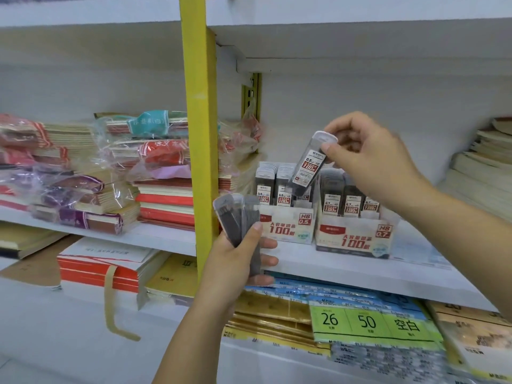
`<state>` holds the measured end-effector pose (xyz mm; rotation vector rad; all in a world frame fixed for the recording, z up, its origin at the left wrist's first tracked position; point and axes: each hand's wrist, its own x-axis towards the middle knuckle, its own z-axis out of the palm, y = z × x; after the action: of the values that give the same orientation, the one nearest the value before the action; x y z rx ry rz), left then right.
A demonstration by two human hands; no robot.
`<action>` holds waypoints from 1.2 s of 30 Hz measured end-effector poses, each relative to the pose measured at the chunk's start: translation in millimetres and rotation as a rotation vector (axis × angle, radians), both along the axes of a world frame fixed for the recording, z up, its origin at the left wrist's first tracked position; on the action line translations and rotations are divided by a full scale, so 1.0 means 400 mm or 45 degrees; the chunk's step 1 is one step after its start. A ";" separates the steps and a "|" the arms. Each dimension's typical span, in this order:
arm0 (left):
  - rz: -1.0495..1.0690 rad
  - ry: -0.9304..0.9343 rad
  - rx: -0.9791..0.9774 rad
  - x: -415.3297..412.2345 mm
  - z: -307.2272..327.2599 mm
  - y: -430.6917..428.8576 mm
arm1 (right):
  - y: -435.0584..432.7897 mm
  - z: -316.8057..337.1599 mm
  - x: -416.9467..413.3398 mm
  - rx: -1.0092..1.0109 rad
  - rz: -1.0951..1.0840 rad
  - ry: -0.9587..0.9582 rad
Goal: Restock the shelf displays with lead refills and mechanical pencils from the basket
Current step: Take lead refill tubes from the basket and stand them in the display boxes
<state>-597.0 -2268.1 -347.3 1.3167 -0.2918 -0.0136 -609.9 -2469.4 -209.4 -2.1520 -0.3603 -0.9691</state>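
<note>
The right hand (371,159) pinched one refill (307,167) by its white cap, thumb in front and fingers curled behind. The refill hung tilted below and left of the hand, its lower end just above the rows standing in the 0.5 box (288,225). The left hand (235,261) gripped a fan of spare refills (235,217), which stuck up from the fist, thumb pressed across them. That hand was lower and further left, beside the yellow post (201,134). The 0.7 box (357,236) stood just right of the 0.5 box on the white shelf (332,268).
</note>
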 end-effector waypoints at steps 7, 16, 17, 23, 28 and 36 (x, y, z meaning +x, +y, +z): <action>-0.059 -0.014 0.055 0.012 -0.006 0.048 | 0.050 -0.022 0.082 -0.443 -0.129 0.114; -0.102 0.020 0.076 0.010 -0.004 0.045 | 0.057 -0.029 0.114 -0.510 -0.171 0.043; -0.099 0.030 0.073 0.009 -0.005 0.046 | 0.057 -0.034 0.116 -0.567 -0.202 0.035; -0.101 0.064 0.053 0.005 -0.003 0.049 | 0.058 -0.066 0.112 -0.779 -0.368 0.038; -0.180 0.021 0.086 -0.005 0.005 0.048 | 0.085 -0.071 0.031 -0.394 -0.024 0.249; -0.477 -0.046 0.102 -0.037 0.011 0.042 | 0.066 -0.116 -0.034 0.219 0.475 0.545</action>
<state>-611.7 -2251.4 -342.9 1.3266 -0.5707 -0.3203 -623.3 -2442.9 -255.7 -1.9739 -0.4280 -0.3076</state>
